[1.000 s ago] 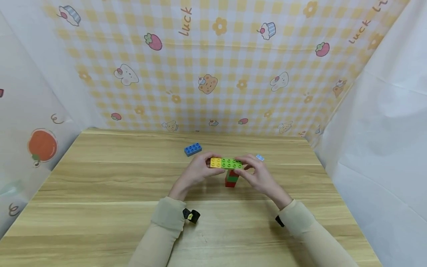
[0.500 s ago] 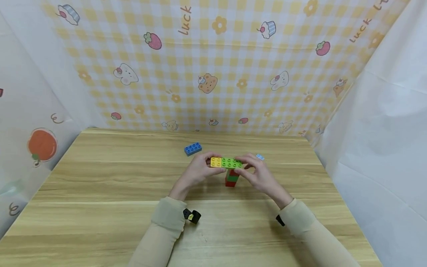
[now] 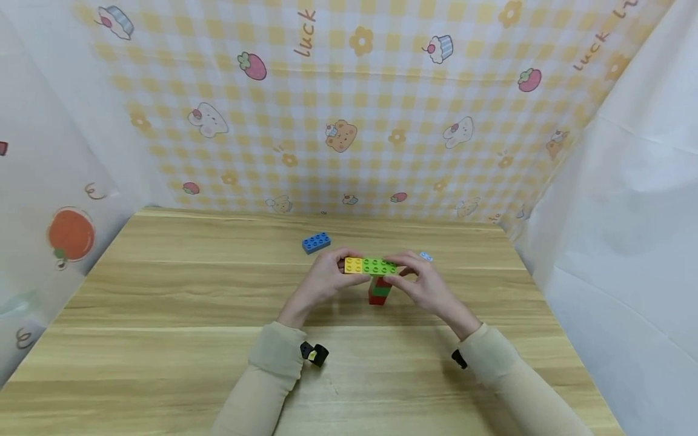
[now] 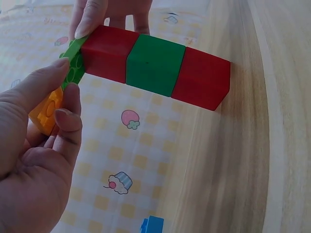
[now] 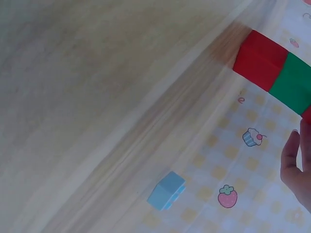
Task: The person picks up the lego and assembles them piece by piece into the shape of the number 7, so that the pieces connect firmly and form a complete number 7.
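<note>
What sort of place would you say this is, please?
Probably a makeshift booth for play or filming: a checked cloth with cartoon prints hangs behind a wood-grain table, a white sheet closes off the right side, and a toy-brick tower stands on the table.

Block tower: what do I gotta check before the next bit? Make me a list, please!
1. Tower standing on the table: ok, the bottom red block rests on it.
2. Tower blocks lined up: ok, red, green and red make a straight stack.
3. Right hand holding on: ok, it pinches the bright green block.
4. Left hand holding on: ok, it pinches the yellow block.
5. Bright green block pushed tight onto the top red block: cannot tell, the pictures don't show how tight.
6. Tower under the yellow block: not ok, it sticks out past the tower's side.
</note>
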The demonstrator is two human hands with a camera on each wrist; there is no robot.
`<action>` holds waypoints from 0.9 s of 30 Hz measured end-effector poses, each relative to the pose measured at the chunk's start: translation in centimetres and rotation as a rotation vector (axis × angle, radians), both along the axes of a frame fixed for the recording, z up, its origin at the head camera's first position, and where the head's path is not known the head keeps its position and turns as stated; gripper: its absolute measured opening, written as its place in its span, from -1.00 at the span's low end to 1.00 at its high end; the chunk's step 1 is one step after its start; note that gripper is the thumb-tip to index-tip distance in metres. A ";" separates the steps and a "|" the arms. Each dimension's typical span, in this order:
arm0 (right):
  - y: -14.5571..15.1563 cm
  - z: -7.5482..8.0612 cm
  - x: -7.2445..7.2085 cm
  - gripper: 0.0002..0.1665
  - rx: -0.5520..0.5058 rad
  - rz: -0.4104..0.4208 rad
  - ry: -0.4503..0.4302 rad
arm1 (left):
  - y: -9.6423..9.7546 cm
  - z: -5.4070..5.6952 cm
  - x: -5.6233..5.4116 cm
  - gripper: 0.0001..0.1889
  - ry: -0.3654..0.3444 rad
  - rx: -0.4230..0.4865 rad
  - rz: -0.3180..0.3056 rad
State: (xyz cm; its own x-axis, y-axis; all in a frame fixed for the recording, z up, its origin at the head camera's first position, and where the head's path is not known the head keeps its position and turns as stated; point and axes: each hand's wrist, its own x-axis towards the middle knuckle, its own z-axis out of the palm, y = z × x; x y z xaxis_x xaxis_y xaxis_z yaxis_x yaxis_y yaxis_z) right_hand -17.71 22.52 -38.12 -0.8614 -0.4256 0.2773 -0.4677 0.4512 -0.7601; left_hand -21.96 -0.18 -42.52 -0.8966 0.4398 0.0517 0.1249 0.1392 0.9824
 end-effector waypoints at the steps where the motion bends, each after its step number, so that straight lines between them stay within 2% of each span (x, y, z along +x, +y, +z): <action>1: 0.1 0.0 -0.1 -0.59 0.002 0.007 -0.014 | 0.0 0.0 0.0 -0.60 0.003 -0.005 0.004; 6: 1.6 -1.1 -1.8 -0.54 0.024 0.025 -0.142 | 0.0 0.2 0.0 -0.60 0.019 -0.028 0.018; 10: 3.2 -1.7 -3.4 -0.54 -0.020 0.018 -0.216 | 0.0 0.3 -0.1 -0.58 0.015 -0.023 0.023; 13: 4.1 -1.1 -4.1 -0.55 -0.079 0.010 -0.223 | 0.0 0.3 -0.1 -0.57 0.011 -0.027 0.033; 16: 4.7 -0.5 -4.8 -0.53 -0.091 -0.008 -0.218 | 0.0 0.3 -0.1 -0.58 0.003 -0.030 0.040; 22: 4.7 0.4 -6.2 -0.52 -0.054 -0.018 -0.236 | 0.0 0.4 0.1 -0.56 -0.015 -0.021 0.042; 27: 4.1 0.6 -7.6 -0.53 -0.029 0.000 -0.260 | 0.1 0.3 0.3 -0.56 -0.026 -0.007 0.034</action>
